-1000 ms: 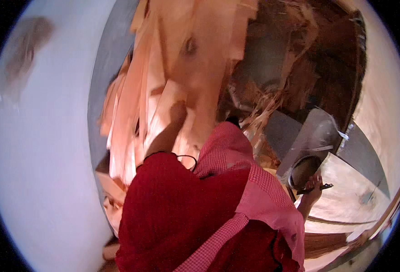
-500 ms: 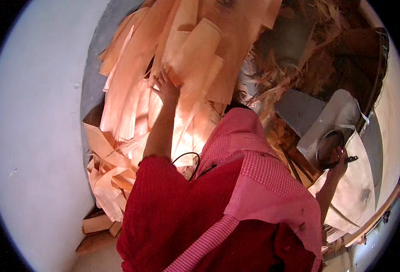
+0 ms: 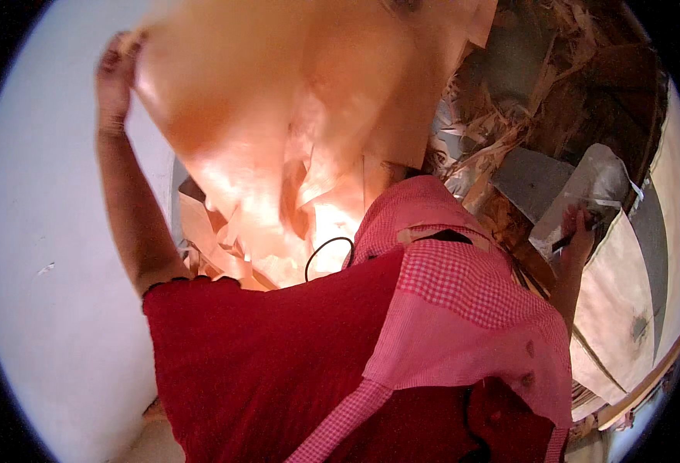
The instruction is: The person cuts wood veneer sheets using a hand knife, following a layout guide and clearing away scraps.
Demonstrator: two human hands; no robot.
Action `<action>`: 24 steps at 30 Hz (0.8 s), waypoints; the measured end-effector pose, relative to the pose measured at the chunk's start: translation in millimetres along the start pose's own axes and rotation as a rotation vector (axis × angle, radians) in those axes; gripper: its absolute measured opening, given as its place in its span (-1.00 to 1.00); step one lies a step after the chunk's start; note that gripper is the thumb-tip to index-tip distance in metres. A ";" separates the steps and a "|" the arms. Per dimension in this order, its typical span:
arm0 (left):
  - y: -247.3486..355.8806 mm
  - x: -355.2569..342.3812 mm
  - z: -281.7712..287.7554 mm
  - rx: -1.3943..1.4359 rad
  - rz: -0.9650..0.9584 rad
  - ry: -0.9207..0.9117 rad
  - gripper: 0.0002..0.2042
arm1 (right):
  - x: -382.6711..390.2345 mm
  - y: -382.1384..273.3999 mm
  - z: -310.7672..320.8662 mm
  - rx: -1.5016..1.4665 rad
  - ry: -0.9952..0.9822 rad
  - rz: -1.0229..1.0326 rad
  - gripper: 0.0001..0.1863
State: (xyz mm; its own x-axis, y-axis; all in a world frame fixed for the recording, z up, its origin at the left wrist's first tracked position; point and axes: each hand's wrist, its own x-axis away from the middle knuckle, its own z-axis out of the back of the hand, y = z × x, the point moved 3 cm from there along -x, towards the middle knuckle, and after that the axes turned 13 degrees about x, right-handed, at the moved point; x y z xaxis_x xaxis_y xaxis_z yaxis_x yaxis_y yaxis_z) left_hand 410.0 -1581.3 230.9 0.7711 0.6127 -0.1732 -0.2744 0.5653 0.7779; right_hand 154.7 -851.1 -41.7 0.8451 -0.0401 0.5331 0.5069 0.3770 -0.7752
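Note:
My left hand [image 3: 118, 69] is raised at the upper left. Its fingers pinch the edge of a wide, thin wood veneer sheet [image 3: 224, 85], which is lifted and blurred. More veneer sheets [image 3: 239, 185] lie under and below it, brightly lit. At the right, my right hand [image 3: 577, 231] is closed around a dark tool [image 3: 561, 244] with a black handle; its kind is not clear. This hand is beside a long block [image 3: 587, 181] that looks wrapped in plastic.
A plain pale wall [image 3: 47, 231] runs along the left. Torn veneer strips [image 3: 502, 131] lie at the upper right near a flat grey slab [image 3: 529, 181]. Pale sheets [image 3: 614, 309] stand at the right rim. A thin black cable [image 3: 309, 262] loops beside my apron.
My left hand has moved up and left from the veneer pile, raising a sheet by its edge. The right hand has shifted slightly up, its tool turned so less of it shows.

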 end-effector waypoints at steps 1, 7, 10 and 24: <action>46.8 -17.7 -14.3 0.179 -0.018 0.085 -0.83 | 1.7 -10.4 -11.4 -0.012 -0.045 0.041 -0.69; 263.7 -108.0 -176.6 0.043 -0.463 -0.172 -0.88 | 45.1 -104.2 -44.8 -0.026 -0.151 0.215 -0.68; 324.8 -114.2 -265.5 -0.054 -0.756 -0.386 -0.88 | 65.5 -117.1 -50.8 -0.509 -0.428 0.413 -0.66; 667.5 114.7 -448.7 -0.127 -1.227 -0.364 -0.70 | 295.2 128.3 177.7 -0.292 0.375 0.096 -0.75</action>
